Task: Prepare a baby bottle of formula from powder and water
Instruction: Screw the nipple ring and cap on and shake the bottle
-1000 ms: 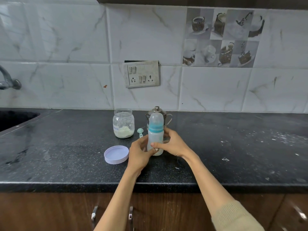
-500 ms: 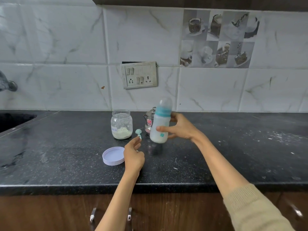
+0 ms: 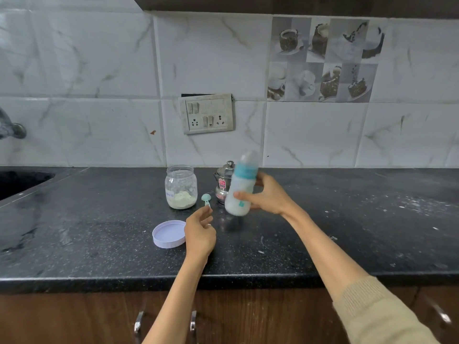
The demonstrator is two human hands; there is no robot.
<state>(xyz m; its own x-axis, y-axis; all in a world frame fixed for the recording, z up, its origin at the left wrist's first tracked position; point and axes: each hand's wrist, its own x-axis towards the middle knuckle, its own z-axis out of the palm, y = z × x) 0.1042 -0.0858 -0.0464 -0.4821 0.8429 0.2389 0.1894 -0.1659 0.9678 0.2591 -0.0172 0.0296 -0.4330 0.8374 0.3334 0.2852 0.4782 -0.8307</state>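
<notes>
A black speckled counter (image 3: 347, 219) runs the full width of the view, backed by a wall of white marbled tiles (image 3: 74, 70) with a switch-and-socket plate (image 3: 207, 113) set into it. At the far left a dark sink (image 3: 19, 182) is cut into the counter, with part of a tap (image 3: 10, 126) on the wall above it.

The right hand (image 3: 267, 194) reaches in from the right, a beige knitted sleeve (image 3: 377, 311) on its forearm. It is clamped round the baby bottle (image 3: 239, 188): the thumb lies across the front of the lower body and the fingers wrap behind. The bottle is held clear of the counter, tilted with its top leaning right, and is blurred. It has a teal collar under a clear cap, and its body looks milky white.

The left hand (image 3: 200, 232) hovers low over the counter, holding nothing, its fingers loosely curled and part open. Whether it touches the counter I cannot tell.

An open glass jar (image 3: 180, 186) with pale powder in its bottom stands behind the left hand. Its lilac lid (image 3: 169, 234) lies upturned just beside that hand's left. A small steel lidded pot (image 3: 222, 186) stands behind the bottle, partly hidden by it. A teal scoop (image 3: 206, 199) lies between jar and pot.
</notes>
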